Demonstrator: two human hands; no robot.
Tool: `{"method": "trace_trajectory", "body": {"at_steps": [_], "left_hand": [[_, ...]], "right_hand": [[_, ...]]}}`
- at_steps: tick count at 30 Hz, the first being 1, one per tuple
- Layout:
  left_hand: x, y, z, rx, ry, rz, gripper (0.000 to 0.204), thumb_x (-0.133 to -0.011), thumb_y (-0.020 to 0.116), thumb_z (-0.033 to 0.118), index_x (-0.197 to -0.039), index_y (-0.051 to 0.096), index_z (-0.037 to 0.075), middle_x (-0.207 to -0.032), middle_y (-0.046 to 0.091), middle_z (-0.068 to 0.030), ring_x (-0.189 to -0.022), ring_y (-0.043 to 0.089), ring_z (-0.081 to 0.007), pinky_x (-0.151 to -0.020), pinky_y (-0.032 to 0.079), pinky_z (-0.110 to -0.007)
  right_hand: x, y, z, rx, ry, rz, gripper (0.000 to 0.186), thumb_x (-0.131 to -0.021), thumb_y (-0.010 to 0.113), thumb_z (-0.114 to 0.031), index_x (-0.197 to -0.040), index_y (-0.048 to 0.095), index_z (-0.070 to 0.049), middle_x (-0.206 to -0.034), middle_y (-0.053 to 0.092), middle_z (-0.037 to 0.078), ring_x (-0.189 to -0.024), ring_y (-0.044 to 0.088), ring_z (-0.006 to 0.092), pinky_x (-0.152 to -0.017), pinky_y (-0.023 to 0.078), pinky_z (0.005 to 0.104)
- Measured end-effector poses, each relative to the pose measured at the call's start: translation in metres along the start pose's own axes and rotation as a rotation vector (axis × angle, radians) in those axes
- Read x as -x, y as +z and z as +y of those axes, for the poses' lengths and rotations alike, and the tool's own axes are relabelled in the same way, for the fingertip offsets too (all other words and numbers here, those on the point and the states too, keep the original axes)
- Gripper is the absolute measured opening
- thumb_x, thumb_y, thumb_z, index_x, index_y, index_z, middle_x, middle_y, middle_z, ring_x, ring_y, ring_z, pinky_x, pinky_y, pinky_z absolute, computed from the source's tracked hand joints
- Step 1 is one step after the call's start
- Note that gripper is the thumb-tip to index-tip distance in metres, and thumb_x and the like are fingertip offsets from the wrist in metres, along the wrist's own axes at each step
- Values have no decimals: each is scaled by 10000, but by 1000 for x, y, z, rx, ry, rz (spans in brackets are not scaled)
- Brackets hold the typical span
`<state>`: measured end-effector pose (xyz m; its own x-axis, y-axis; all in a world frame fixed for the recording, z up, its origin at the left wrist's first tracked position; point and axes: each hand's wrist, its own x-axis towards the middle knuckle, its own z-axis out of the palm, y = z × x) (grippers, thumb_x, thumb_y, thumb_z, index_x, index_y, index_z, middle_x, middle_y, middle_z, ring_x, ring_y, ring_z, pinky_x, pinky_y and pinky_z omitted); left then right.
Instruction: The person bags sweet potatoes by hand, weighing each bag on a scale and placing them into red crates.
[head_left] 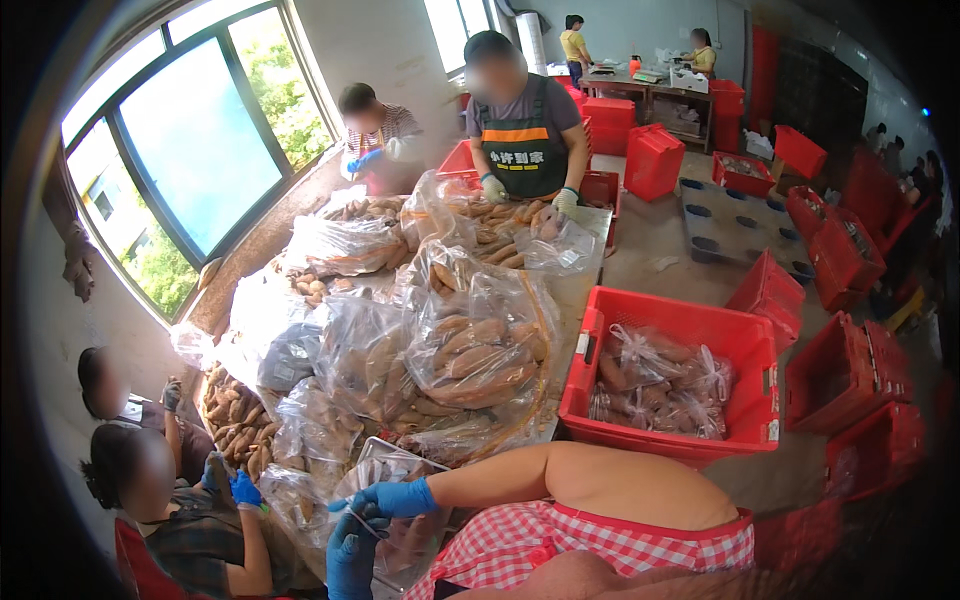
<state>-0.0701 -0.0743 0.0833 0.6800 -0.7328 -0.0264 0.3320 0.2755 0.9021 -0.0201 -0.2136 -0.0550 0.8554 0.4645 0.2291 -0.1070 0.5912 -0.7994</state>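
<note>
Both my hands wear blue gloves and meet low in the head view, over the near edge of the table. My right hand point(398, 498) reaches in from the right, fingers pinched on a thin pale strip point(358, 517) whose kind I cannot make out. My left hand point(350, 558) is just below, its fingers curled up around the strip's lower end. Close beyond them is a metal-rimmed tray point(388, 450) with clear plastic in it. Large clear bags point(480, 350) of long brown roots, resembling sweet potatoes, are heaped farther back.
At my right stands a red crate point(665, 445) holding several bagged roots. Two people point(170, 500) work on the left beside loose roots point(238, 415); another in an apron point(520, 150) stands at the far side. More red crates point(840, 375) and a grey pallet point(740, 222) lie on the floor.
</note>
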Motion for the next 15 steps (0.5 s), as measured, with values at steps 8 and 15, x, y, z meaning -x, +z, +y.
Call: {"method": "trace_trajectory", "body": {"at_steps": [8, 15], "left_hand": [[10, -174, -6, -998, -88, 372, 207, -716, 749, 123, -868, 742, -17, -721, 685, -75, -662, 613, -128, -639, 461, -262], [-10, -208, -49, -915, -29, 502, 183, -716, 754, 121, -794, 734, -44, -639, 671, -42, -585, 589, -111, -588, 461, -278]], "right_hand": [[59, 15, -40, 1226, -29, 116, 323, -783, 655, -356, -865, 652, -43, -872, 641, 205, -744, 631, 317, -655, 482, 410], [85, 26, -27, 1484, -175, -246, 262, -714, 654, -253, -797, 611, -8, -839, 593, 194, -840, 564, 388, -736, 447, 471]]}}
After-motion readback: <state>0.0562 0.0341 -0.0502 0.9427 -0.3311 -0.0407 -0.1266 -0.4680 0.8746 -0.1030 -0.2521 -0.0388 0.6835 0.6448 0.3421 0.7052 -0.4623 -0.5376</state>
